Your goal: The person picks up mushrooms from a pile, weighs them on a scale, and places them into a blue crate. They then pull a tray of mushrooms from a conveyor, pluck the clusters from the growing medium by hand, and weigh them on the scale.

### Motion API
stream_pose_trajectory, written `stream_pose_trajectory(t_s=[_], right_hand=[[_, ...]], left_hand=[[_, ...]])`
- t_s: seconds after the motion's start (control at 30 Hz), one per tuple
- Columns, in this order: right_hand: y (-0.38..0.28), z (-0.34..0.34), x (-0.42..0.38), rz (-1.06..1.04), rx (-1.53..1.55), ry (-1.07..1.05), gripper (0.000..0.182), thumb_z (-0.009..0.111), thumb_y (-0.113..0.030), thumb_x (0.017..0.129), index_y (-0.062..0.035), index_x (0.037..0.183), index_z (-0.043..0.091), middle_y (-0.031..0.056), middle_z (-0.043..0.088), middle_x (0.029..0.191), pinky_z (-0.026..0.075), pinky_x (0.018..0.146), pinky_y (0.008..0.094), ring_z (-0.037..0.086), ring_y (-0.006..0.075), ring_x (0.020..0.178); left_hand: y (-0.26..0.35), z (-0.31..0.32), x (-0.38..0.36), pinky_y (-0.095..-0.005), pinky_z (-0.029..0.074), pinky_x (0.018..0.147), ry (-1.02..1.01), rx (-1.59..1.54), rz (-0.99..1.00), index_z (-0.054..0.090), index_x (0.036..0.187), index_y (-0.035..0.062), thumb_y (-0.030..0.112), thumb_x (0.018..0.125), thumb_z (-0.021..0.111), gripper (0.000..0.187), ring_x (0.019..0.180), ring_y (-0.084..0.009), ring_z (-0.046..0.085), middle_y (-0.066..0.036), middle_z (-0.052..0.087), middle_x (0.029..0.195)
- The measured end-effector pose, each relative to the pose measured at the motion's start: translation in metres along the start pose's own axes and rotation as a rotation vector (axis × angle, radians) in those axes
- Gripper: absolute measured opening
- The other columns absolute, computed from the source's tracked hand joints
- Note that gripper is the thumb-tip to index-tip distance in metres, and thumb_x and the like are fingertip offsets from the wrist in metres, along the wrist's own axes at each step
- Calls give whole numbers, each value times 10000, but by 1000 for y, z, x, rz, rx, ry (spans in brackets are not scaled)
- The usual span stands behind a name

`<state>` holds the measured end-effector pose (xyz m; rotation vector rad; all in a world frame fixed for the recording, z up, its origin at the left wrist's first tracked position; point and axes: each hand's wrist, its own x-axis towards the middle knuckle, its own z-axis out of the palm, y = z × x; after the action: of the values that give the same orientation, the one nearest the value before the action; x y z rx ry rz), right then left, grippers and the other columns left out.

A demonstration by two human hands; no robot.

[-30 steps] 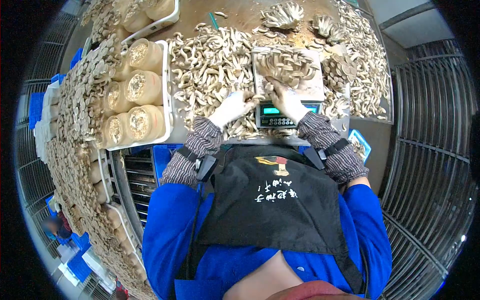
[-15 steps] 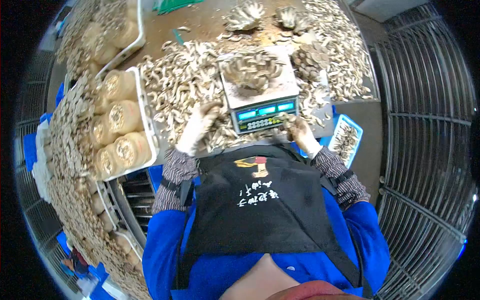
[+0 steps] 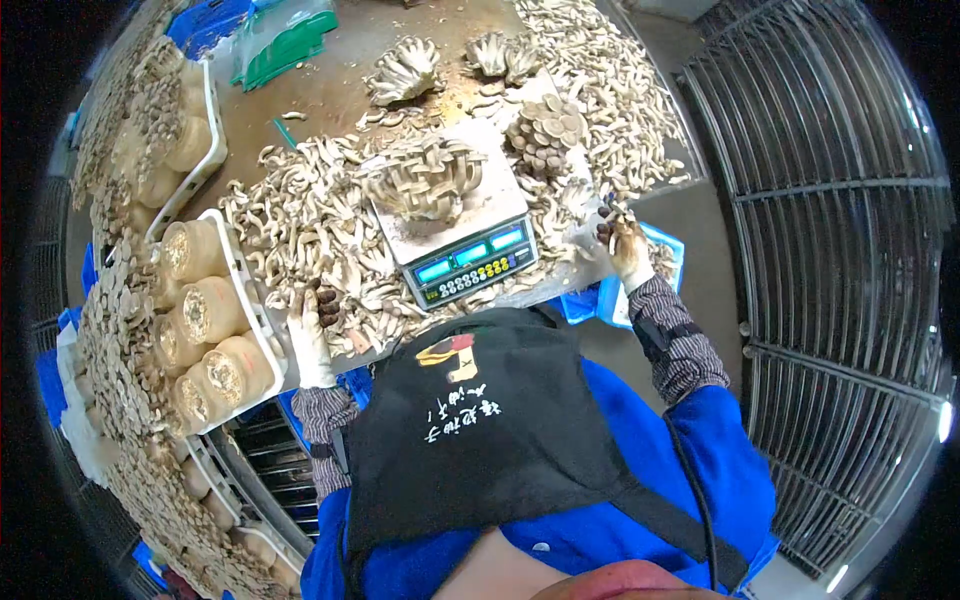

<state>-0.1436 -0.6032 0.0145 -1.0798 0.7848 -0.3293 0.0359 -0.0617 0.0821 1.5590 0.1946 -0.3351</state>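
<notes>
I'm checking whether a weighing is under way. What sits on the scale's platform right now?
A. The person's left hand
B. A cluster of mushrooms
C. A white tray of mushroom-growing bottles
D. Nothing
B: a mushroom cluster rests on the platform of the scale, while the left hand lies on the loose mushrooms beside it and the right hand is off at the table edge.

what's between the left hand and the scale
In the head view, a heap of loose mushrooms covers the table from the left hand to the scale; no bare stretch shows between them.
</notes>
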Motion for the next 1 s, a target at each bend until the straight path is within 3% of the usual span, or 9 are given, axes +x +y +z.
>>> stream_pose_trajectory(t_s=[0.2,0.23,0.27,0.33,0.43,0.73,0.9,0.93,1.0], right_hand=[[-12,7,25,24,93,-117,334,630,-238,933,-54,1201,555,95,661,1037,509,628,293,637,185,798],[-5,6,27,-96,21,-138,305,605,-244,950,-55,1186,563,73,667,978,509,618,303,638,181,794],[5,-7,36,-94,22,-136,305,605,-244,950,-55,1186,563,73,667,978,509,618,303,638,181,794],[19,-31,52,-281,-522,-211,178,496,-164,998,-70,1141,542,56,621,930,510,633,292,588,170,744],[-12,14,32,86,94,49,143,509,-181,992,-94,1096,554,32,583,856,485,596,303,549,154,694],[4,-15,58,239,176,100,199,623,-284,925,-104,995,576,22,534,754,484,606,349,540,173,686],[73,-124,123,-362,-748,53,113,601,-221,928,-116,970,591,27,574,772,446,565,291,559,163,680],[13,-52,72,121,49,328,136,597,-261,946,-125,941,592,11,583,763,434,546,280,548,146,644],[19,-75,71,105,42,371,189,608,-325,948,-139,922,587,-6,587,743,428,537,278,536,124,614]], left_hand=[[7,8,-12,-330,448,968,65,149,1,534,1302,-13,276,1006,484,417,1105,-214,559,-143,583,1239],[1,8,-9,-260,510,666,59,60,2,563,1234,-1,291,998,513,380,757,-134,630,-105,681,943],[0,9,-9,-260,510,666,57,62,1,563,1234,-1,291,998,513,380,757,-134,630,-105,681,943],[-2,10,-12,-345,411,1020,107,118,-108,485,1367,0,285,1004,497,461,1222,-223,489,-149,463,1408],[-19,12,-1,-260,512,684,164,242,261,591,1203,0,275,1001,505,352,795,-140,638,-105,680,985],[0,19,-19,-323,469,917,92,158,-35,570,1261,-25,252,1014,474,383,1039,-204,593,-137,627,1181],[-12,14,-19,-306,485,881,90,142,-55,573,1244,-40,267,1011,481,396,998,-188,605,-131,633,1151],[-16,12,-16,-305,484,882,89,137,-64,571,1244,-44,271,1010,483,403,1001,-187,603,-132,632,1153],[-32,10,-7,-294,504,809,119,175,26,567,1240,-36,262,1006,493,387,924,-177,621,-121,645,1078]])
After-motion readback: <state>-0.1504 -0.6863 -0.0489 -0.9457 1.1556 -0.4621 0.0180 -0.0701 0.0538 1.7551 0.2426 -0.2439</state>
